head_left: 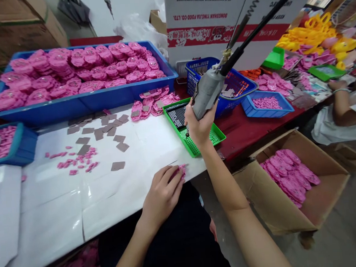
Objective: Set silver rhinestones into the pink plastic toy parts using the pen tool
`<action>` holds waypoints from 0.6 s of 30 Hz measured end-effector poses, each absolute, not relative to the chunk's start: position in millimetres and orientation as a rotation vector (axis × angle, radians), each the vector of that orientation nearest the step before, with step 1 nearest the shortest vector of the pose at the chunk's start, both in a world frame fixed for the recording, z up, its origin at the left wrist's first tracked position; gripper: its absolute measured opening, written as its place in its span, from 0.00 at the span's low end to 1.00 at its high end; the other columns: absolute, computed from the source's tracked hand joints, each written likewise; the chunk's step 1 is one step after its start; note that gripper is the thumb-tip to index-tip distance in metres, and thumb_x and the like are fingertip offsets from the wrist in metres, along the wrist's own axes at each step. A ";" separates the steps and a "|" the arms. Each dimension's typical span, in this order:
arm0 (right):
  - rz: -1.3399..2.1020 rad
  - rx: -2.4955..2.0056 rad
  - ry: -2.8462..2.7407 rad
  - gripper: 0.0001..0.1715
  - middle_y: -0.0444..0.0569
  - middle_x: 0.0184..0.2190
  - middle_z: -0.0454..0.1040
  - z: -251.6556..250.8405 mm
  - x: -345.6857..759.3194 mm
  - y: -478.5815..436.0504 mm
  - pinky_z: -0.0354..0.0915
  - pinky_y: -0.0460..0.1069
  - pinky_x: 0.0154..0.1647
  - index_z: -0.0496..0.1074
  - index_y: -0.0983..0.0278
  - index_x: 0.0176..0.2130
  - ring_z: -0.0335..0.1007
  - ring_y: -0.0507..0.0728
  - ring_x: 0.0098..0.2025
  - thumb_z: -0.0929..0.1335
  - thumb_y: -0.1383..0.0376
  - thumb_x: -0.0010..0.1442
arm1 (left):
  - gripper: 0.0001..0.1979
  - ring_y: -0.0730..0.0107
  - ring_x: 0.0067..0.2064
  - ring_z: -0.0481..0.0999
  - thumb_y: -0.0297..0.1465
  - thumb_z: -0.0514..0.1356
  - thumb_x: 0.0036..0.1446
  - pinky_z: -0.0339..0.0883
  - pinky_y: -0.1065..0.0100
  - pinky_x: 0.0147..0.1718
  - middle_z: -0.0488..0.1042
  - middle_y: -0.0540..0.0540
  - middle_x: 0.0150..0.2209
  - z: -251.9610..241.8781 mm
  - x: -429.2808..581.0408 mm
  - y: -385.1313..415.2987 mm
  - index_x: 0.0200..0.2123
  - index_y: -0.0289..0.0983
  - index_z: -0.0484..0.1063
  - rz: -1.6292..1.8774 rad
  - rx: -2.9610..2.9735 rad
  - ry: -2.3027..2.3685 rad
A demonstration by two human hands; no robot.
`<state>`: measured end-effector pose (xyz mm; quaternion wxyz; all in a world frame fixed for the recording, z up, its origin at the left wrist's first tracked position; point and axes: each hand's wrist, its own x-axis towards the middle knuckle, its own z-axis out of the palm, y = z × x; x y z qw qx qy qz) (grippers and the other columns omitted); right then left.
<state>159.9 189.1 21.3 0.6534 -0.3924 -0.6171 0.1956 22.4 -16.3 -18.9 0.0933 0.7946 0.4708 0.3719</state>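
My right hand is wrapped round a grey electric screwdriver that hangs from a coiled cord. The screwdriver's tip points down over a green tray, which has a black perforated insert at its far end. At the front edge of the white table, my left hand has its fingers closed over a small pink plastic part. Most of that part is hidden under the fingers. Grey square plates and small pink pieces lie loose to the left.
A long blue bin stacked with pink parts stands at the back. Behind the tray is a blue basket; a small blue bin sits farther right. An open cardboard box of pink parts stands on the floor. A co-worker's arm shows at right.
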 end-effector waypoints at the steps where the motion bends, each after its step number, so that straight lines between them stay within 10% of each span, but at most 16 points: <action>1: 0.433 -0.889 -1.389 0.33 0.45 0.38 0.71 19.8 160.1 189.3 0.69 0.48 0.28 0.54 0.58 0.63 0.70 0.50 0.29 0.66 0.47 0.68 | 0.17 0.54 0.58 0.74 0.26 0.60 0.68 0.73 0.50 0.58 0.77 0.40 0.56 -18.7 22.3 -16.5 0.59 0.38 0.72 1.098 2.360 1.401; 18: 0.458 -0.905 -1.334 0.34 0.47 0.38 0.74 19.2 159.6 187.6 0.74 0.49 0.32 0.57 0.59 0.62 0.73 0.52 0.32 0.70 0.50 0.65 | 0.17 0.54 0.59 0.74 0.27 0.60 0.69 0.74 0.50 0.58 0.77 0.40 0.56 -17.9 22.6 -16.2 0.59 0.39 0.72 1.091 2.347 1.411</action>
